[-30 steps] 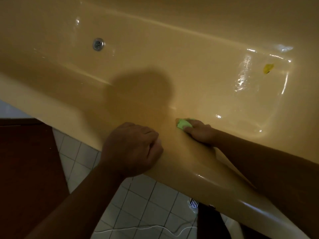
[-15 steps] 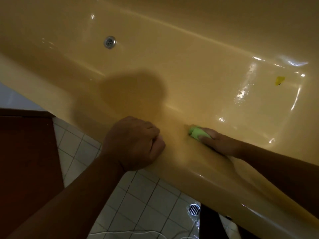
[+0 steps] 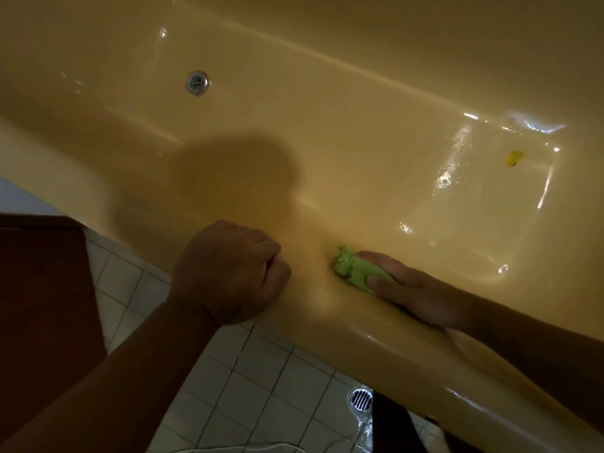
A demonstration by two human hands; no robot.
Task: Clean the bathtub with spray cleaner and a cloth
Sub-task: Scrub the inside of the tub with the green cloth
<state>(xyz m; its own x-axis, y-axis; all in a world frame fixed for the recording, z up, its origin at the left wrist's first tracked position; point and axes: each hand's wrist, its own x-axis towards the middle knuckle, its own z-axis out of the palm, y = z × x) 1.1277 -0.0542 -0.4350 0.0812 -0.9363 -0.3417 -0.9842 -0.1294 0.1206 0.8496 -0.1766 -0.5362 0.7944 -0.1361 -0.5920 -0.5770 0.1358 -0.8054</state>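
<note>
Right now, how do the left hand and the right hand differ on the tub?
The left hand is balled into a fist and holds nothing; the right hand holds the green cloth. The left hand rests on the near outer edge of the bathtub; the right hand presses the cloth just inside that rim. Both are on the near side, apart from each other.

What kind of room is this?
Most likely a bathroom. There is a yellow bathtub with a metal drain, a white tiled floor beside it, and the right hand holds a green cloth against the tub.
</note>
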